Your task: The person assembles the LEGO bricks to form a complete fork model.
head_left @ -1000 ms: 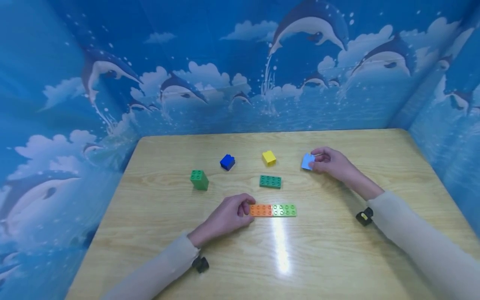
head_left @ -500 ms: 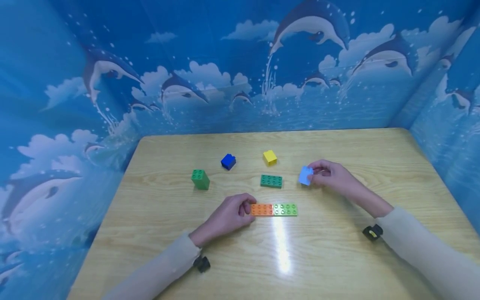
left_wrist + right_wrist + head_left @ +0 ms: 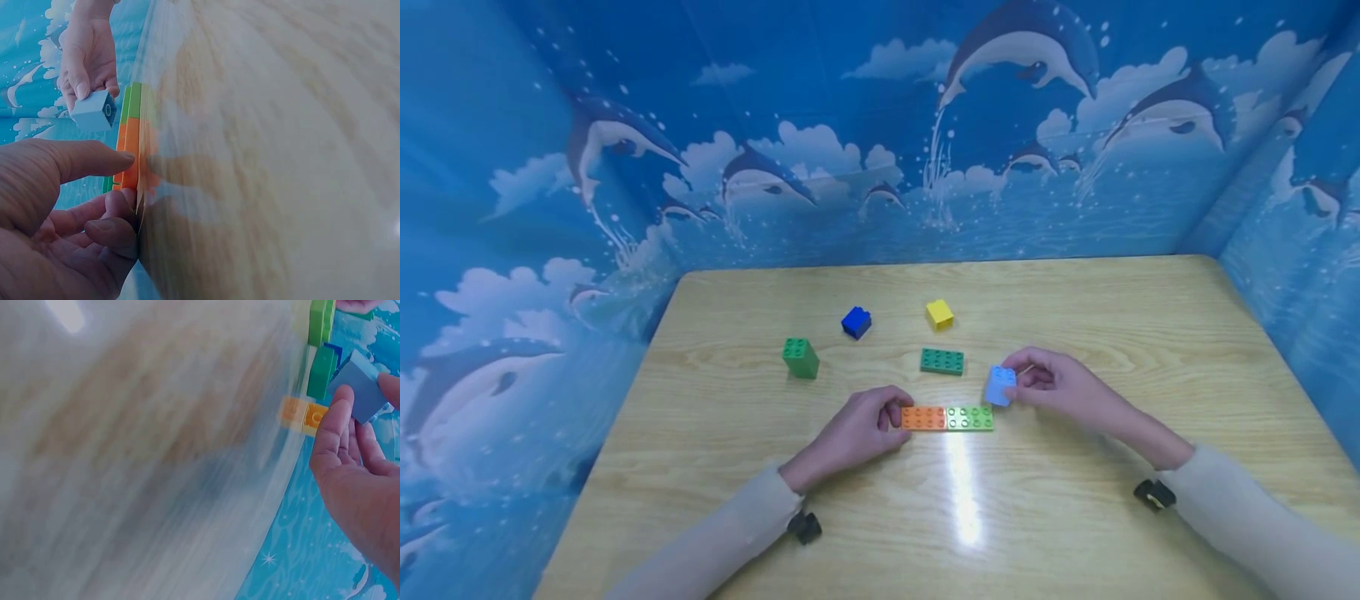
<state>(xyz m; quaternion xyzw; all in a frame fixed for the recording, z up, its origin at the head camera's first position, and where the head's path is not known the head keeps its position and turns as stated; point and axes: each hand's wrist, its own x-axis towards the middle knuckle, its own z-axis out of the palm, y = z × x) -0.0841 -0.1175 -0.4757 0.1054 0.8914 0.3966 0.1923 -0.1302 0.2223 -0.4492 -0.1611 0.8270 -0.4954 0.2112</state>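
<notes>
With thumb and fingers, my left hand pinches the left end of a flat orange building brick. Against that brick's right end lies a light green brick, the pair forming one straight row on the table. My right hand holds a light blue brick by its right side, studs up. In the left wrist view this light blue brick hangs tilted above table level, its hollow underside showing. It is just behind the light green brick's right end in the head view.
Behind the row lies a dark green brick. Farther back are a yellow brick and a dark blue brick. A tall green brick stands at left. A dolphin-print curtain borders the wooden table.
My right hand has carried the light blue brick toward me and slightly left, from the back right to beside the row. The left hand has stayed at the orange brick.
</notes>
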